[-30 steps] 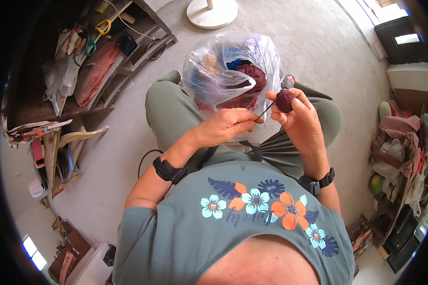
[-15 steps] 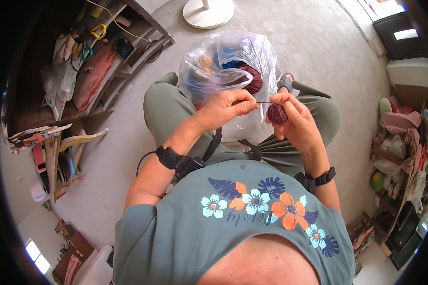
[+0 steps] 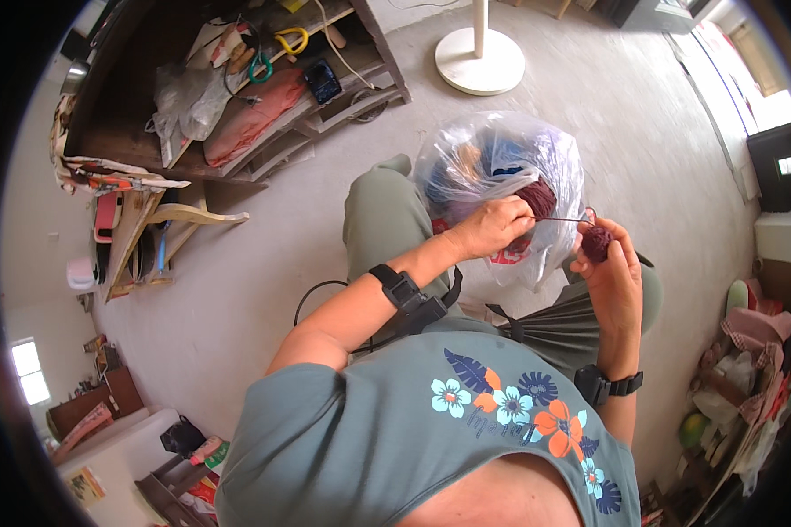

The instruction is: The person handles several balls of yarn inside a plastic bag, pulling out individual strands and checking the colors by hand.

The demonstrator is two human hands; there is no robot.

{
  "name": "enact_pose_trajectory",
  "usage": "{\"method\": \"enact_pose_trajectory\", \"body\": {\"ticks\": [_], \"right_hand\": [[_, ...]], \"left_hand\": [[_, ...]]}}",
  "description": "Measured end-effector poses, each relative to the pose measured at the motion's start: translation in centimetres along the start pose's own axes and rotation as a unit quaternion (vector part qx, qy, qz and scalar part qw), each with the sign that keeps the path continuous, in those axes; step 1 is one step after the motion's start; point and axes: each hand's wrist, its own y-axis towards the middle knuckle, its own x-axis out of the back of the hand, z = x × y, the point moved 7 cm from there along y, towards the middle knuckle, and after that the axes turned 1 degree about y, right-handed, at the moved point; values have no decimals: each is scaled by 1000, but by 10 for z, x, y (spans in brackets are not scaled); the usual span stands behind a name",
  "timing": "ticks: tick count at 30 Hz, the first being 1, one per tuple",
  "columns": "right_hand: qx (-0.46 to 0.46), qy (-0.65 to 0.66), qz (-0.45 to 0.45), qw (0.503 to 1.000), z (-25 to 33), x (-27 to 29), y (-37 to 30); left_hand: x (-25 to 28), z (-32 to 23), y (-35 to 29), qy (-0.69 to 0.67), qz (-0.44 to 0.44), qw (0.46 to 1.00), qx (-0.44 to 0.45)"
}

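Note:
My right hand (image 3: 618, 274) has its fingers curled round a small maroon ball of yarn (image 3: 597, 244). From that ball a taut yarn strand (image 3: 559, 219) runs across to my left hand (image 3: 494, 227), which is closed on it. Just beyond both hands, between my legs, stands a clear plastic bag (image 3: 564, 167) with red print. A larger maroon yarn ball (image 3: 539, 195) shows in its opening, right behind my left fingers. Blue and tan bundles show blurred through the plastic. My left fingertips are partly hidden, folded under the hand.
A wooden shelf unit (image 3: 387, 66) with scissors, bags and a phone (image 3: 322, 81) stands at the upper left. Beyond the bag is a round white stand base (image 3: 481, 61). Clothes and bags crowd a rack (image 3: 747, 369) at the right. A cable (image 3: 301, 303) loops beside my left arm.
My hands have drawn farther apart, so a longer stretch of strand shows between them. My whole view has shifted, moving the surroundings right and down in the picture.

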Motion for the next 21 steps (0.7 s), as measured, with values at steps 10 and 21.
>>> {"method": "enact_pose_trajectory", "body": {"ticks": [10,21], "right_hand": [[105,-12,-7,994,27,-16,9],[290,-91,68,950,117,-56,-4]], "left_hand": [[3,-7,1,19,-70,993,-94],[3,-37,7,202,-153,949,-185]]}}
